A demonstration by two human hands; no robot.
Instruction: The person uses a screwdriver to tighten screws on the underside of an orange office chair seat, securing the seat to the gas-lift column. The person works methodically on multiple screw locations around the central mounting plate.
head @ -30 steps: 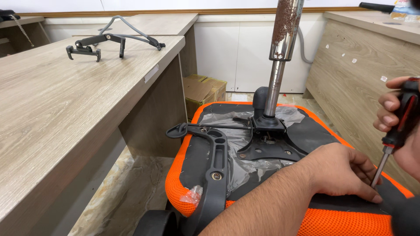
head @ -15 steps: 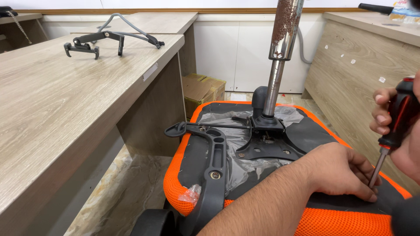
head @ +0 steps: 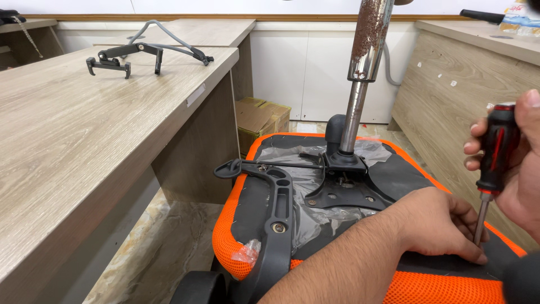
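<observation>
The right hand [head: 520, 169] grips a black-and-red screwdriver [head: 493, 163] upright, its tip down at the black underside of the overturned orange chair seat [head: 360, 236], which lies low beside the wooden worktop [head: 84, 146]. The left hand [head: 441, 225] rests closed on the seat, fingertips pinched around the tip (the screw itself is hidden). To do this well, keep the shaft square to the seat, press firmly before turning, and let the fingers only steady the tip.

A single head-worn camera looks down and forward from close above an upturned orange chair seat [head: 256, 247] at lower centre; a wooden desk [head: 84, 146] fills the left, cabinets the far background.
</observation>
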